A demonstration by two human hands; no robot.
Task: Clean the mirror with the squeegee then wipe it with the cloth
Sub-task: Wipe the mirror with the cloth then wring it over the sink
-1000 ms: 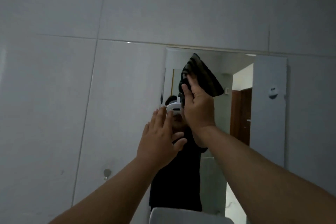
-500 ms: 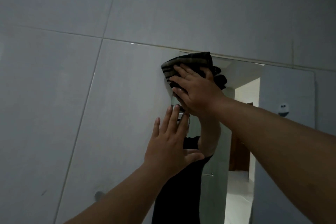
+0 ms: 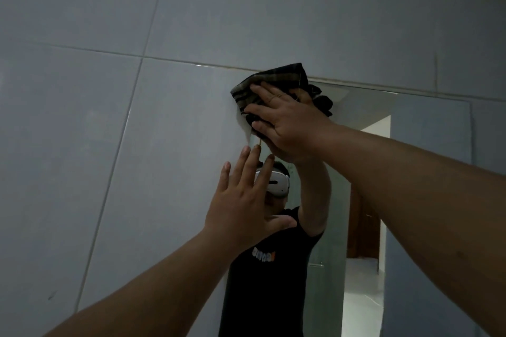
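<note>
While pressed flat against the glass: the cloth sits at the mirror's upper left corner, its top edge lapping over onto the tile above.
Cloth look: dark, with faint lighter stripes, bunched into folds; part of it spills out to the right of the hand and shows again as a reflection.
Right hand: palm toward the glass, fingers spread and laid over the cloth, pinning it to the mirror rather than gripping it in a fist.
Right forearm: reaches in from the lower right edge, bare.
Left hand: empty, fingers straight and slightly fanned, thumb out to the right; it is raised at the mirror's left edge just below the right hand, and whether the fingertips touch the glass cannot be told.
Mirror: frameless, set into the wall, its top edge running just under a grout line.
Reflection: a person in a dark T-shirt with a white headset, arm raised; behind, a doorway and a pale floor.
Wall: large glossy grey tiles with thin grout lines, dimly lit.
</note>
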